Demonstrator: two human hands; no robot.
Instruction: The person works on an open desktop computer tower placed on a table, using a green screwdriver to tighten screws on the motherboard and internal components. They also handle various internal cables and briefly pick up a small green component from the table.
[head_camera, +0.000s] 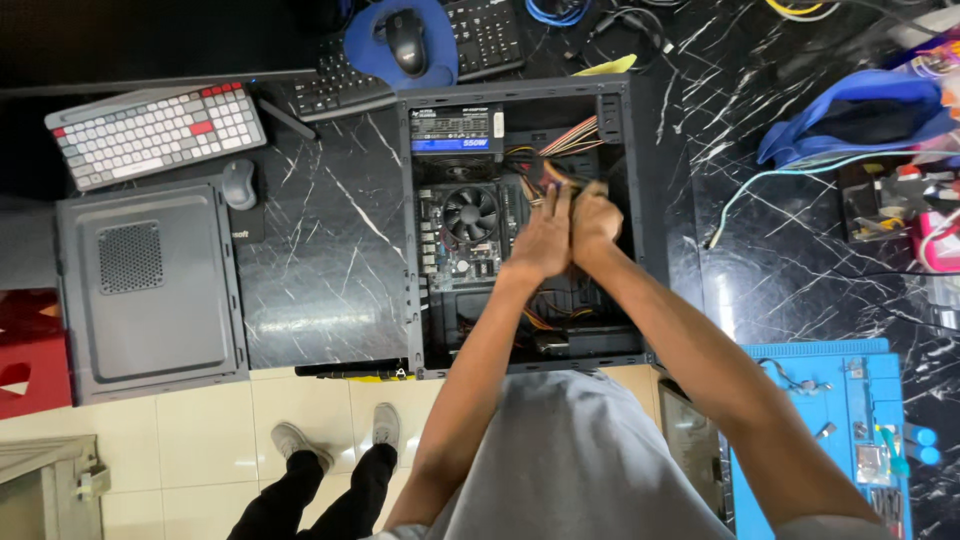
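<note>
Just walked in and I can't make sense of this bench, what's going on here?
A person leans over an open computer case lying flat on a dark marble table. Both hands are inside it: the left hand and right hand close together on a bundle of coloured cables. The removed side panel lies to the left, by a white keyboard.

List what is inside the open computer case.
Inside the computer case: a power supply at the far end, a cooler fan on the motherboard, and coloured cables. The left hand and right hand cover the middle, hiding what they grip.
</note>
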